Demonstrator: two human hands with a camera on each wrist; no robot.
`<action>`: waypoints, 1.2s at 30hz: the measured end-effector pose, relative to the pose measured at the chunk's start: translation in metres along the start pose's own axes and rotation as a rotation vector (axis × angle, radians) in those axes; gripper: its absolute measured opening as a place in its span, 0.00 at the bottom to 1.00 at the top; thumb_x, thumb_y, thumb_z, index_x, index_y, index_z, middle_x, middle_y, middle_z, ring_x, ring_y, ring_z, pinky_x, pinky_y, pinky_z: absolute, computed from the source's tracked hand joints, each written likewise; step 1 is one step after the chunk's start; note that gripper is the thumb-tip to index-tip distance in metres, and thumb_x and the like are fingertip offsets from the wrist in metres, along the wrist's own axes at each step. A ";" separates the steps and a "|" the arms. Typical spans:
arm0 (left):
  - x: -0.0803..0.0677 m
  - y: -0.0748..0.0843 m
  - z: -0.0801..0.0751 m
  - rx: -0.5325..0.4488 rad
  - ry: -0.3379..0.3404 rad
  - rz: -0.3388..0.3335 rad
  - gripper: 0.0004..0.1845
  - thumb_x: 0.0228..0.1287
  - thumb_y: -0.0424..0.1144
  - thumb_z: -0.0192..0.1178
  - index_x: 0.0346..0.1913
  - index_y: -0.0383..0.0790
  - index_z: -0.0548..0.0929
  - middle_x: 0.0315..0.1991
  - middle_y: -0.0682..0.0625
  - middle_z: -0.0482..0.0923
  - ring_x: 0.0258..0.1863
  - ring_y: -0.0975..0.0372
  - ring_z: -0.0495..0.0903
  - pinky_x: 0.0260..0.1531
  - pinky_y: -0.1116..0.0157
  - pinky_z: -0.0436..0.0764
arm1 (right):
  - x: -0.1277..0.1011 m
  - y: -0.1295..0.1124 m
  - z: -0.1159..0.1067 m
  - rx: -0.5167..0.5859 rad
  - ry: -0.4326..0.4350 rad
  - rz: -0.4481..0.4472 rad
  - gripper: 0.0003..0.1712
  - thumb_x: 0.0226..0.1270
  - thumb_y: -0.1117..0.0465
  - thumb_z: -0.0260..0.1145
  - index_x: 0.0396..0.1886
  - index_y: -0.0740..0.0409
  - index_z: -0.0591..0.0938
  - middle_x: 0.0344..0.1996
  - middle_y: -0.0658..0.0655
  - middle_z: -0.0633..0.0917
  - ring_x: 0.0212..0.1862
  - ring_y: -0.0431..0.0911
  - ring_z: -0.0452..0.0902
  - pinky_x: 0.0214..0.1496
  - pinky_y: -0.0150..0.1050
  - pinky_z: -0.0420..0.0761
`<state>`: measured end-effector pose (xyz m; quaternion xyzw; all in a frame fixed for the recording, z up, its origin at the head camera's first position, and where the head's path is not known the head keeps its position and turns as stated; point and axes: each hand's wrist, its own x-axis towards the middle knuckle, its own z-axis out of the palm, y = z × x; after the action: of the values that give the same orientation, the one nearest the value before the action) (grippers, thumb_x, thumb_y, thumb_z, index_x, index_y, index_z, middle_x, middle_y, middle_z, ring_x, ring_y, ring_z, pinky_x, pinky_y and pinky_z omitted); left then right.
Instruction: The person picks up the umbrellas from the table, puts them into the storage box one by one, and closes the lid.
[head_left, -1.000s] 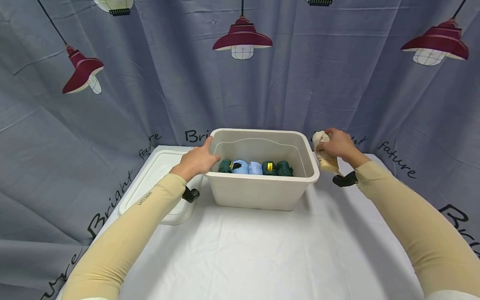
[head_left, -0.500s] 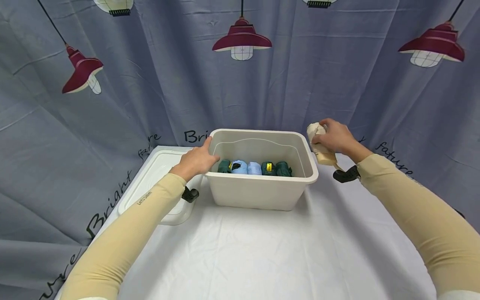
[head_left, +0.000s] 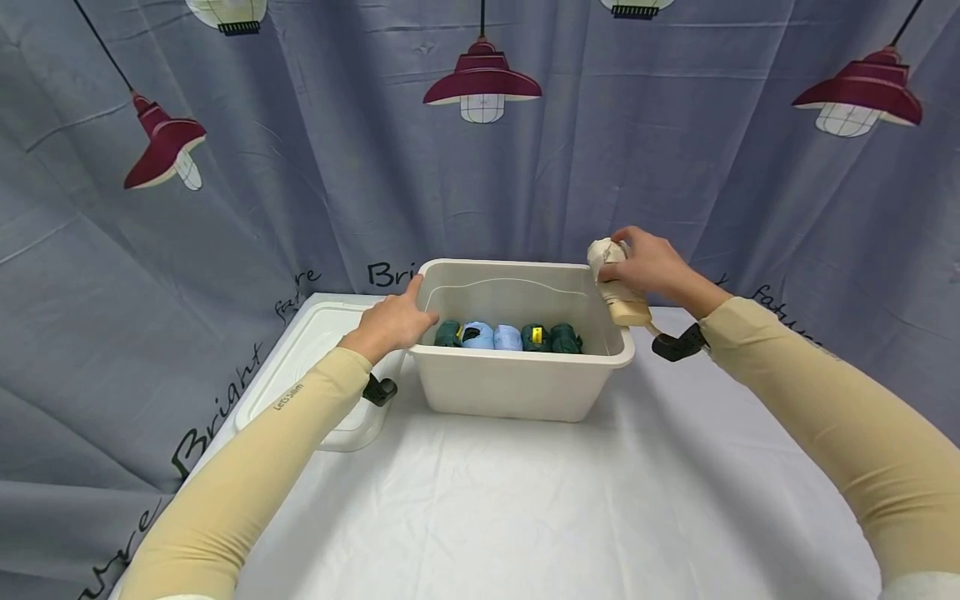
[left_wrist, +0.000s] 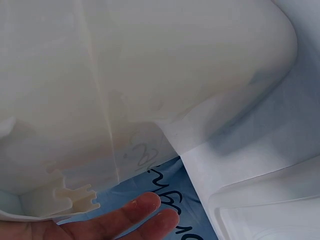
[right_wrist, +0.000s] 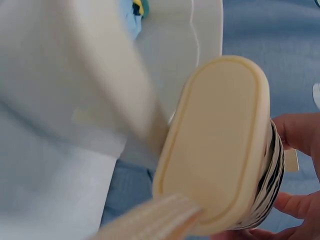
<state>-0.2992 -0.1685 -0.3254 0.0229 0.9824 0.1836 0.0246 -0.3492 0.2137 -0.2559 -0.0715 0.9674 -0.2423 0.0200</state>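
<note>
My right hand [head_left: 652, 268] grips a cream folding umbrella [head_left: 611, 279] over the right end of an off-white plastic bin [head_left: 517, 383]. In the right wrist view, the umbrella's flat oval end [right_wrist: 215, 135] faces the camera, with a strap [right_wrist: 155, 220] hanging from it and gathered fabric behind. My left hand [head_left: 393, 321] rests on the bin's left rim with the index finger straight. The left wrist view shows extended fingers [left_wrist: 125, 215] beside the bin's outer wall. Inside the bin, a row of rolled fabric bundles, dark green [head_left: 566, 339] and light blue [head_left: 477, 335], stands along the front wall.
A white lid [head_left: 322, 333] lies on the table left of the bin, partly under the left arm. The bin stands near the back of the white-covered table [head_left: 495, 500]. A grey-blue curtain [head_left: 337, 167] printed with lamps and lettering hangs close behind.
My right hand has carried the umbrella up and to the left, from beside the bin to over its right rim. The left hand stays on the rim.
</note>
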 end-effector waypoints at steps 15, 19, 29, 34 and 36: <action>0.000 -0.001 0.000 -0.005 -0.003 -0.001 0.46 0.68 0.59 0.49 0.83 0.53 0.42 0.51 0.39 0.82 0.39 0.49 0.81 0.37 0.52 0.75 | 0.012 -0.044 0.022 -0.081 -0.138 -0.033 0.47 0.63 0.46 0.65 0.75 0.60 0.59 0.64 0.69 0.72 0.60 0.61 0.72 0.57 0.57 0.75; 0.001 -0.001 0.000 -0.009 -0.007 -0.006 0.46 0.69 0.59 0.49 0.83 0.53 0.42 0.50 0.39 0.82 0.38 0.49 0.81 0.36 0.52 0.75 | 0.017 -0.053 0.032 -0.073 -0.174 -0.034 0.45 0.64 0.46 0.66 0.74 0.60 0.60 0.62 0.69 0.73 0.55 0.59 0.74 0.53 0.53 0.77; 0.003 -0.003 0.001 -0.008 -0.017 -0.018 0.46 0.69 0.59 0.50 0.83 0.53 0.41 0.56 0.37 0.81 0.41 0.49 0.81 0.38 0.51 0.76 | 0.028 -0.070 0.059 -0.049 -0.288 -0.046 0.41 0.64 0.48 0.67 0.71 0.62 0.64 0.55 0.65 0.77 0.43 0.50 0.78 0.41 0.41 0.82; 0.003 -0.003 0.001 -0.008 -0.007 -0.015 0.46 0.68 0.59 0.50 0.83 0.53 0.42 0.58 0.37 0.80 0.44 0.48 0.82 0.41 0.50 0.76 | 0.033 -0.074 0.067 -0.031 -0.369 -0.055 0.36 0.64 0.49 0.65 0.64 0.65 0.69 0.52 0.64 0.78 0.41 0.49 0.79 0.38 0.39 0.83; 0.003 -0.003 0.001 -0.006 -0.005 -0.016 0.46 0.68 0.59 0.50 0.83 0.53 0.42 0.60 0.37 0.79 0.45 0.47 0.82 0.42 0.49 0.76 | 0.036 -0.076 0.069 -0.031 -0.417 -0.062 0.30 0.65 0.50 0.65 0.58 0.65 0.74 0.47 0.62 0.80 0.39 0.47 0.80 0.37 0.39 0.83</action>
<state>-0.3027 -0.1708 -0.3272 0.0155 0.9819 0.1864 0.0287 -0.3704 0.1099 -0.2812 -0.1503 0.9432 -0.2080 0.2112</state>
